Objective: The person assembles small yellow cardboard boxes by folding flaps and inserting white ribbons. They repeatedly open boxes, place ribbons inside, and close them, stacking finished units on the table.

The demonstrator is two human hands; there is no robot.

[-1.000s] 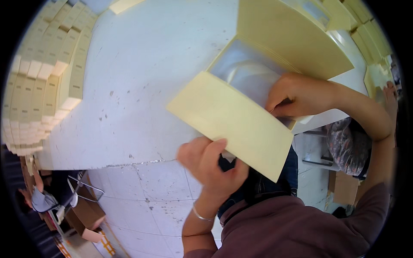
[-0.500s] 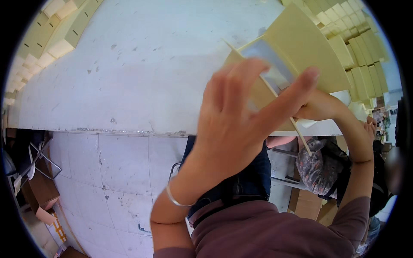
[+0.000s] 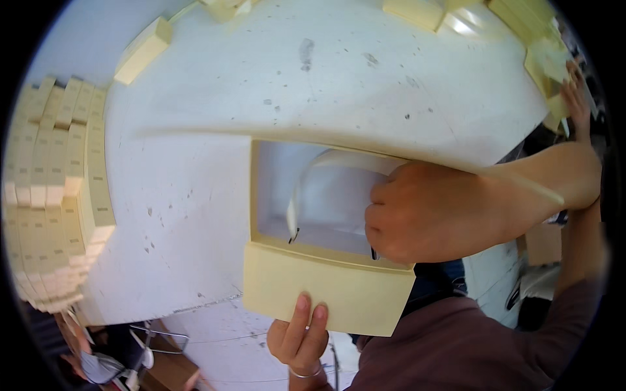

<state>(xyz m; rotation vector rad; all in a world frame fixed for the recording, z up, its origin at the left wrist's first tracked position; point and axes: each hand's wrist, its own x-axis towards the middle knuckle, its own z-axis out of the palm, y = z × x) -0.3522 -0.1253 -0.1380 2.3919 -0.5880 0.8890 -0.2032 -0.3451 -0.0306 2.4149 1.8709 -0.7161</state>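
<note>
The open box lies ahead of the left hand, long axis running left to right; the right hand is nearer, curled tight inside its right end, grip hidden. The strap arches leftward from there. Left: two fingers over the flap, thumb unseen, pinch unclear

A workshop; stacked cream boxes line a scuffed white worktable; a co-worker's hand shows nearby.

Lighting: bright, cool white across the table. Glare: patch toward its far edge, right side. Lid: left end blurred. Fisheye distortion bends outlines.
</note>
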